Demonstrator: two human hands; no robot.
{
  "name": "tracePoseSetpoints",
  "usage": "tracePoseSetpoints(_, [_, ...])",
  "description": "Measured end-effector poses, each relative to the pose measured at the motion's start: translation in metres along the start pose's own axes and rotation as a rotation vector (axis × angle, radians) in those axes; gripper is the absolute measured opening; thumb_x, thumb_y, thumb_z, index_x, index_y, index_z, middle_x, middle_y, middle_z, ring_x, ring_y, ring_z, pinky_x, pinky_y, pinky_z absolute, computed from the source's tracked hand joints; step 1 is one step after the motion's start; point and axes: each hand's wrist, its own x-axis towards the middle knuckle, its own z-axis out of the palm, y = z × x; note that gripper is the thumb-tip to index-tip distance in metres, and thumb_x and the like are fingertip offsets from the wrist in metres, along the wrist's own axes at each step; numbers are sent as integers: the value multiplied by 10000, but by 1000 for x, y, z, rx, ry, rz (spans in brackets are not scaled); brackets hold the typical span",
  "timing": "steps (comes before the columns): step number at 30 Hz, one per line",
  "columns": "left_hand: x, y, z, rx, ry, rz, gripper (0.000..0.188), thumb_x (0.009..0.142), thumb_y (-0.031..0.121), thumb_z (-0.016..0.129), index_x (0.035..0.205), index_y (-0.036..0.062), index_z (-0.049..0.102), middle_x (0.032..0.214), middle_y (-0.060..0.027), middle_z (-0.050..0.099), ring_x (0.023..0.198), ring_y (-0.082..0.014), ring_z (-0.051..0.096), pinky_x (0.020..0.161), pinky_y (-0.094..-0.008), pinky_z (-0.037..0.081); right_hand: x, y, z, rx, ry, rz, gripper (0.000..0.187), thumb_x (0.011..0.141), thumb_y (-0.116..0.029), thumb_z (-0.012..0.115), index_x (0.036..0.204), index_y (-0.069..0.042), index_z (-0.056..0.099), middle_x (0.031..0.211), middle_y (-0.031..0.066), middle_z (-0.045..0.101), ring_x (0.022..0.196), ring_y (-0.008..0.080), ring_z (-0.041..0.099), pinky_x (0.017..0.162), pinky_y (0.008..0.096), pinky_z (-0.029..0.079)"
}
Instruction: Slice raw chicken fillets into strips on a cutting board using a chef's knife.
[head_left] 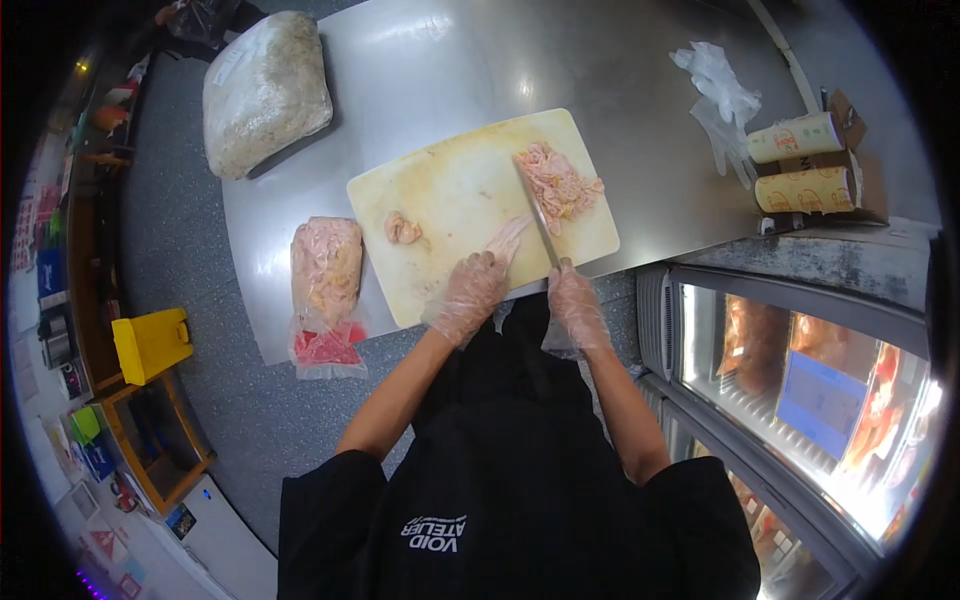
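Wears black clothing (480,470) at six o'clock. Grips knife (541,217) in right hand (578,305), alongside chopped meat (562,185) at cutting board's (450,190) two o'clock; holds meat strip (510,237) near centre with left hand (470,293). Risks cutting left glove (450,315) through strip slippage or knife drift toward nine o'clock.

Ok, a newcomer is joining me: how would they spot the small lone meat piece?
On the steel table, find the white cutting board. The small meat piece lies toward its left side, a pink clump far smaller than the chopped pile.
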Motion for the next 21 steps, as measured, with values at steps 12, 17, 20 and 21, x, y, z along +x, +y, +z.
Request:
tracePoseSetpoints(12, [76, -26, 11, -59, -48, -154, 251, 833, 216, 579, 804, -27, 633, 848, -239, 611, 886, -383, 592, 804, -464, 469, -1, -12, 9, 97, 76, -37, 309, 971, -281, 415, 1130, -24, 482, 913, 333, 610, 911, 504, 583, 793, 575, 442])
tracePoseSetpoints(17, [76, -15, 13, -163, -48, -261, 244, 817, 199, 590, 875, -37, 607, 862, -225, 593, 855, -374, 586, 786, -460, 470, -1, 0, -2, 152, 171, -116, 308, 968, -267, 422, 1091, 3, 508, 908, 318, 617, 906, 513, 571, 778, 571, 449])
tracePoseSetpoints(20, [52, -54, 60, 64, 310, 199, 229, 755, 135, 581, 899, -43, 569, 809, -197, 560, 768, -349, 550, 717, -461, 461, 3, -3, 8, 162, 164, -135, 305, 964, -269, 424, 1071, -5, 535, 897, 312, 617, 879, 512, 570, 757, 564, 455])
tracePoseSetpoints(21, [55, -47, 66, 12, 513, 313, 187, 739, 93, 564, 871, -39, 562, 786, -181, 530, 757, -344, 528, 695, -450, 452, 8, 13, 15, 179, 176, -110, 314, 962, -277, 417, 1079, -14, 542, 903, 315, 613, 884, 510, 570, 747, 561, 454])
